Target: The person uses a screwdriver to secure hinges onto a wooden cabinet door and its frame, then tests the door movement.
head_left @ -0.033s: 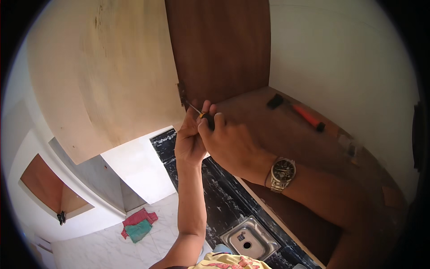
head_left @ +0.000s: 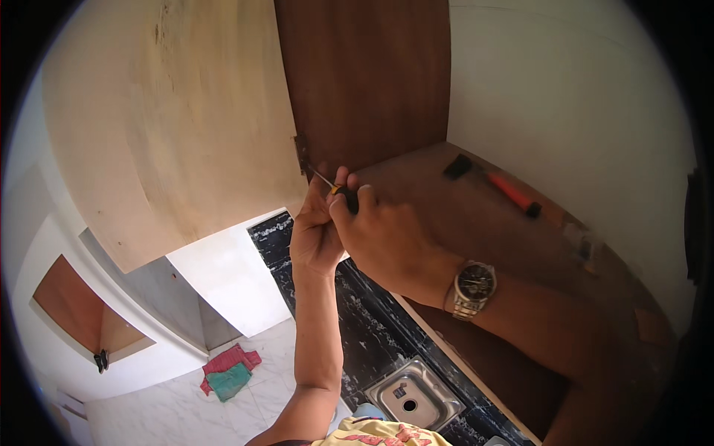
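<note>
My right hand [head_left: 387, 230], with a metal watch [head_left: 474, 282] on its wrist, is closed round the dark handle of a screwdriver [head_left: 343, 195]. The slim shaft slants up and left to a hinge [head_left: 301, 154], where its tip meets the lower part. This hinge sits between the edge of a pale wooden cabinet door [head_left: 186, 134] and a dark brown panel [head_left: 364, 82]. My left hand [head_left: 316, 234] is curled about the front of the screwdriver, close to the shaft; some of its fingers are hidden behind the handle.
On the brown cabinet floor [head_left: 446, 215] lies a red and black tool [head_left: 513, 195], with small scraps [head_left: 584, 249] farther right. Below are a dark marbled counter [head_left: 364, 312] and a steel sink [head_left: 409, 405]. Red and green cloths [head_left: 230, 379] lie on the pale floor.
My right wrist with the watch has shifted very slightly to the right. Both hands and the screwdriver otherwise stay at the hinge.
</note>
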`<state>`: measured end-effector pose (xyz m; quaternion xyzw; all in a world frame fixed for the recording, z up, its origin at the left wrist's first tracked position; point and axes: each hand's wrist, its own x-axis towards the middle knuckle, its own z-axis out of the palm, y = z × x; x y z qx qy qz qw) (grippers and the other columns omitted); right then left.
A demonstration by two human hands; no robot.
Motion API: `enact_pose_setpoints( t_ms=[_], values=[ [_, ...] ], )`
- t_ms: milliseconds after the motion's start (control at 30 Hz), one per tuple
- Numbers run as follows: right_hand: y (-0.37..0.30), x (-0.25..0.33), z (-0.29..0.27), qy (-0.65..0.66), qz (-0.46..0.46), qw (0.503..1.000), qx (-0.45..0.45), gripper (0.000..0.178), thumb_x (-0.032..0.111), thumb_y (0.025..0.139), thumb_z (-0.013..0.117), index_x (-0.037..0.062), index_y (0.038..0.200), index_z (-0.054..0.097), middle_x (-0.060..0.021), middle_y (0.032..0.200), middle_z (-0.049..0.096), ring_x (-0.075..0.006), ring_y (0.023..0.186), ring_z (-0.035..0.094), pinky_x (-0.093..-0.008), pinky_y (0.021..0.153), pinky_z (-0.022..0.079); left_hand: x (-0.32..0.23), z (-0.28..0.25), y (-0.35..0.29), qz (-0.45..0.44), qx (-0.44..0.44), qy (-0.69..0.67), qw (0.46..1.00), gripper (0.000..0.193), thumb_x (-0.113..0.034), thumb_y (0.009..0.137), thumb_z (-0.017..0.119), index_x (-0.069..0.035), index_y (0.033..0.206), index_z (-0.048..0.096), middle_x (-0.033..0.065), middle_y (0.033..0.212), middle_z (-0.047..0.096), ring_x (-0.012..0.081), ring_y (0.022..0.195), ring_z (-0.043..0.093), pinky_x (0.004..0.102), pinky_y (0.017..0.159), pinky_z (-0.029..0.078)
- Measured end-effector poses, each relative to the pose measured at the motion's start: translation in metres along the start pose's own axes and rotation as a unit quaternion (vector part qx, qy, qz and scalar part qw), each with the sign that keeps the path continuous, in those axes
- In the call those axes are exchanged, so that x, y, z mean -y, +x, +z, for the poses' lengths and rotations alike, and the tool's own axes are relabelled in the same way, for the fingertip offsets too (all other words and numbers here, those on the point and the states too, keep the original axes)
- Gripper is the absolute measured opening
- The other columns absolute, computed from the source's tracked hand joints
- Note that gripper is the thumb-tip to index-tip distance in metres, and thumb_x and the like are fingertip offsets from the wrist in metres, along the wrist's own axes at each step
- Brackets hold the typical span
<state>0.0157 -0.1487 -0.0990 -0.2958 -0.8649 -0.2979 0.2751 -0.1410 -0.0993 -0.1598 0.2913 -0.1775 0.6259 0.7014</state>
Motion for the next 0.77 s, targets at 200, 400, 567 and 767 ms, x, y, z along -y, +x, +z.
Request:
enact_pose_setpoints(
  t_ms=[200,400,567,767],
  values=[
    [0.003,0.0,-0.003,0.146,0.083,0.986,0.015,0.028,0.01,0.088,0.064,-0.0005,0.112,0.057,-0.0199,0.091,0.066,-0.0305,0.069,0.069,-0.0408,0.059,0.057,0.001,0.001,-0.006,0.003,-0.065,0.053,0.996,0.058,0.007,0.098,0.054,-0.016,0.148,0.039,0.0153,0.128,0.059,0.0279,0.119,0.06,0.0413,0.103,0.055],
    [-0.001,-0.004,0.011,0.37,0.187,0.909,-0.036,0.029,0.011,0.092,0.06,-0.0016,0.117,0.055,-0.0241,0.098,0.07,-0.0373,0.082,0.071,-0.0455,0.071,0.056,0.007,0.005,0.0,0.022,-0.11,0.136,0.984,0.047,0.0,0.101,0.055,-0.015,0.143,0.043,0.0108,0.12,0.061,0.0233,0.114,0.059,0.0406,0.099,0.054],
    [-0.003,-0.022,0.013,0.262,0.052,0.935,-0.235,0.025,0.013,0.095,0.057,-0.0013,0.116,0.056,-0.0234,0.095,0.07,-0.0391,0.084,0.07,-0.0473,0.077,0.055,0.015,0.011,0.007,0.025,-0.077,0.138,0.987,0.036,-0.014,0.104,0.057,-0.01,0.138,0.048,0.0099,0.121,0.061,0.0223,0.115,0.058,0.0367,0.102,0.05],
    [0.012,-0.06,-0.106,0.266,0.167,0.949,0.016,0.034,0.021,0.094,0.058,0.0055,0.125,0.055,-0.0262,0.105,0.071,-0.0412,0.101,0.07,-0.0486,0.089,0.054,0.021,0.042,0.008,-0.019,-0.051,0.304,0.951,0.048,-0.035,0.105,0.055,-0.009,0.144,0.045,0.0128,0.138,0.059,0.0277,0.134,0.052,0.0471,0.117,0.039]
  ],
)
